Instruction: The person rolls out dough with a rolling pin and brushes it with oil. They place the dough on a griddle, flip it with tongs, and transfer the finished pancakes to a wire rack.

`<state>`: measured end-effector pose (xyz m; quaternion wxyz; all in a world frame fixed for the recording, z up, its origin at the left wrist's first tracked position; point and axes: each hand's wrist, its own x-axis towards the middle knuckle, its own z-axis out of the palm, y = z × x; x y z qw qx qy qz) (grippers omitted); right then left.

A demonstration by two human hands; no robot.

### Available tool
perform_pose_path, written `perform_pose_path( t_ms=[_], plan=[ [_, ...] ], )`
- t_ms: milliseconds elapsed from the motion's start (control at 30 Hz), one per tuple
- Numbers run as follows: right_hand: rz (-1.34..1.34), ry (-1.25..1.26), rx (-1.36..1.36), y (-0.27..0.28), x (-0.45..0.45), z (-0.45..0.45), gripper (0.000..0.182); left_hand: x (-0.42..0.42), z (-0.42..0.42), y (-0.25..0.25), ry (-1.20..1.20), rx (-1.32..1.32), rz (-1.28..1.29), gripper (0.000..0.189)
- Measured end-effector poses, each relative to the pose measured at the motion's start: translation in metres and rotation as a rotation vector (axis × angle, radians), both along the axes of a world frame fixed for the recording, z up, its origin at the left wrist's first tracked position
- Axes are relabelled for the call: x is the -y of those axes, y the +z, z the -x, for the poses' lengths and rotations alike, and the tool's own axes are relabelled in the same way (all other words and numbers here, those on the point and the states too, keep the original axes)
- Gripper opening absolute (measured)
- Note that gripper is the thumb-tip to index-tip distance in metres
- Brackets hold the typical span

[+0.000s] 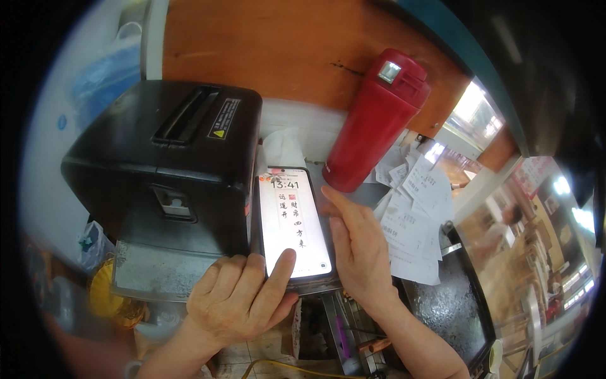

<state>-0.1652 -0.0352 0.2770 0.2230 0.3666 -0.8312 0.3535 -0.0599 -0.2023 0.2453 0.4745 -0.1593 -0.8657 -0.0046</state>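
A smartphone (295, 222) with its screen lit lies face up on a metal shelf, close beside a black printer (161, 166). My left hand (241, 289) is at the phone's lower end, its index fingertip over the lower screen and its other fingers curled. Along the phone's right side is my right hand (357, 246), fingers loosely bent, with nothing visible in it; part of it looks blurred. Behind that hand stands a red lidded tumbler (374, 128), which appears tilted in this view. Printed paper slips (412, 222) overlap to the right of my right hand.
Crumpled white paper (284, 147) sits behind the phone. A dark, wet-looking tray (445, 298) is at the lower right. Below the shelf are an open drawer-like metal frame and a yellow cord (289, 367). A yellow basket (102, 289) is at lower left. Someone is in the far right background.
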Motion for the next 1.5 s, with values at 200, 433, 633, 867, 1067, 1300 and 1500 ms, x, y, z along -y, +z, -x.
perform_pose_path(
  t_ms=[200,433,633,867,1067,1300,1500],
  plan=[
    [0.006,0.005,-0.034,-0.003,0.000,0.001,0.036,-0.001,-0.001,0.001,-0.017,0.004,-0.027,0.043],
    [0.056,0.052,-0.035,-0.002,-0.002,0.003,0.035,-0.002,-0.003,0.001,0.012,0.010,-0.011,0.043],
    [0.075,0.013,-0.145,-0.006,0.002,0.002,0.033,-0.005,-0.002,0.003,0.038,-0.002,-0.030,0.046],
    [0.148,0.085,-0.427,-0.008,-0.005,0.001,0.032,-0.009,-0.003,0.006,-0.006,0.028,-0.142,0.054],
    [0.138,0.239,-0.665,0.002,-0.009,-0.037,0.038,-0.012,-0.004,0.005,0.006,0.046,-0.149,0.059],
    [-0.032,0.329,-0.374,-0.071,-0.064,-0.131,0.052,-0.012,-0.012,0.009,0.012,0.066,-0.113,0.054],
    [-0.247,0.258,0.244,-0.215,-0.203,-0.243,0.047,-0.018,-0.013,0.004,-0.029,0.132,-0.194,0.051]
  ],
)
